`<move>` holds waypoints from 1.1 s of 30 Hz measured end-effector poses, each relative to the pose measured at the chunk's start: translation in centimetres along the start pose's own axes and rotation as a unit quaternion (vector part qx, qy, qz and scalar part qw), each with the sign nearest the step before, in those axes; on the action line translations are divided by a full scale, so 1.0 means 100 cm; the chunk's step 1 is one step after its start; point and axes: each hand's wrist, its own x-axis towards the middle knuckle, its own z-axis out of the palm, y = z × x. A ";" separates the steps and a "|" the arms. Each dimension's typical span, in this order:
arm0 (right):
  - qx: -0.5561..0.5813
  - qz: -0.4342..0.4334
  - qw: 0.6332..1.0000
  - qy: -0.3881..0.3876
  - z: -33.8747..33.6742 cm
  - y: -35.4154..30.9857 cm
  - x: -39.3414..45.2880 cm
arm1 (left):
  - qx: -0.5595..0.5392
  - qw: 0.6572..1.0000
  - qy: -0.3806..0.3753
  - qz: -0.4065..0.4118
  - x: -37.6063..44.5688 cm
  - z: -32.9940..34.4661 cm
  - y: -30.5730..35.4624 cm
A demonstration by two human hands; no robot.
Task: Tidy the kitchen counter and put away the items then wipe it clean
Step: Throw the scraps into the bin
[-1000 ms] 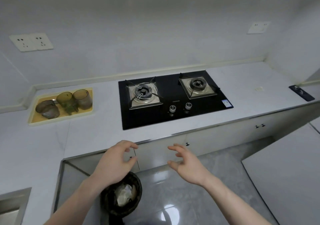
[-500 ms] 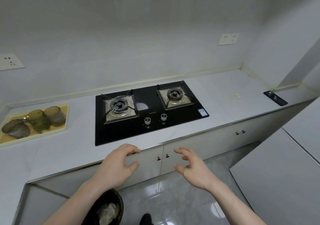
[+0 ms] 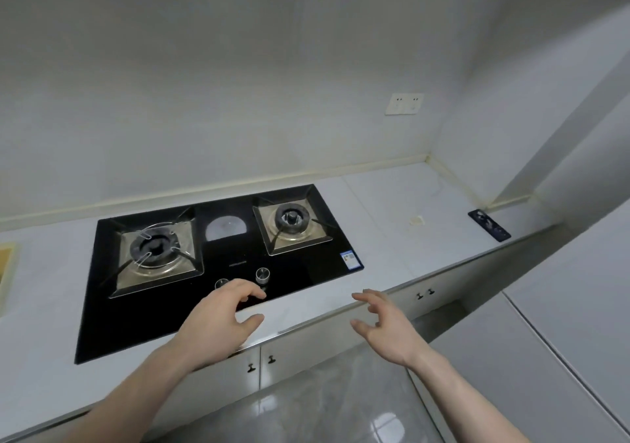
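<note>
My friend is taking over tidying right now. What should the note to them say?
Left hand: open, holding nothing, above the front edge of the black stove near its knobs.
Right hand: open, holding nothing, over the counter edge.
On the counter, right of the stove: a small pale scrap and a dark flat object near the far right end. A yellow tray shows only its edge at far left.
Done: nothing in this view shows it.
Left: clear the scrap and the dark object, then wipe. No cloth is in sight.
</note>
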 end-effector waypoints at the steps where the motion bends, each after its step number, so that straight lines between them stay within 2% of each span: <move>1: -0.004 0.008 1.000 0.006 -0.010 0.006 0.009 | 0.003 1.000 -0.004 0.001 0.011 0.001 0.003; 9: -0.027 0.040 0.999 0.022 -0.089 0.067 0.104 | -0.008 0.999 0.005 -0.031 0.083 0.027 0.023; 16: -0.117 0.040 0.990 -0.073 -0.154 0.142 0.216 | -0.030 0.990 0.080 -0.108 0.132 0.089 0.062; 24: -0.235 0.066 0.956 -0.164 -0.208 0.210 0.318 | -0.059 0.974 0.127 -0.180 0.142 0.164 0.122; 33: -0.244 0.104 0.948 -0.176 -0.227 0.257 0.380 | -0.060 0.955 0.153 -0.248 0.136 0.201 0.158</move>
